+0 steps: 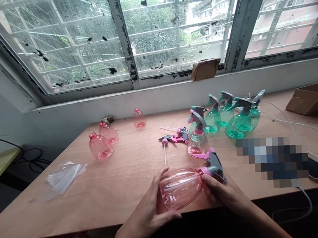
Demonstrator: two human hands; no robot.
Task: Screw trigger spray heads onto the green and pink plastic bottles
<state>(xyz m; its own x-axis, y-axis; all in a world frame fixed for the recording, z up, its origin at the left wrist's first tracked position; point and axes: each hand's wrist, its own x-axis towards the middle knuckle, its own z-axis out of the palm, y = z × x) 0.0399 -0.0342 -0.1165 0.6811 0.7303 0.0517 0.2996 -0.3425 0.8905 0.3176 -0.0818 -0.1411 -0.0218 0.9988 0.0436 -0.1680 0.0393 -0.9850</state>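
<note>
A clear pink spray bottle (181, 188) lies sideways between my hands at the table's front edge. My left hand (153, 203) wraps round its base, thumb below and fingers above. At the neck, my right hand (217, 188) grips the pink collar of the grey and pink spray head (215, 165); some of its fingers are hidden behind. The dip tube shows inside the bottle. Just beyond stands another pink spray bottle (198, 142) with its head on. Loose trigger spray heads (175, 137) with tubes lie left of it. Three headless pink bottles (100, 146) stand farther left.
Several green spray bottles (238, 124) stand at the back right. Plastic bags (65, 177) lie at the left. A cardboard box (307, 98), white cables (282, 117) and a blurred-out patch (273, 161) are on the right. A window wall bounds the table behind.
</note>
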